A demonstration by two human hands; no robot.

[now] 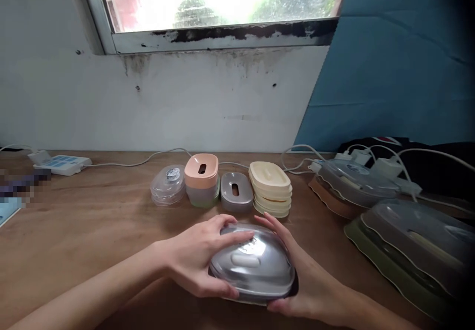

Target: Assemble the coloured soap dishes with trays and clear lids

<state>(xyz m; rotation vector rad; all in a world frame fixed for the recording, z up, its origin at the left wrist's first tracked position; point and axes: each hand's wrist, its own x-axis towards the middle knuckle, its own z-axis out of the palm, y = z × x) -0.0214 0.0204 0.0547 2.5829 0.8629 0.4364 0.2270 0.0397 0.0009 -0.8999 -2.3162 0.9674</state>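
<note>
Between my two hands is a grey oval lidded container, with a shiny domed see-through lid, a raised oblong bump on top and a round sticker. My left hand wraps its left side, the index finger lying across the lid by the sticker and the thumb at the lower front edge. On the right side my right hand grips it, thumb at the front edge and fingers along the far side. Just beyond it stand a grey slotted cover stack and a stack of cream oval lids.
Peach slotted covers top another stack, beside clear round lids. At the right lie larger scalloped clear covers over brown and green pieces. A white power strip sits at the left, its cable running along the wall.
</note>
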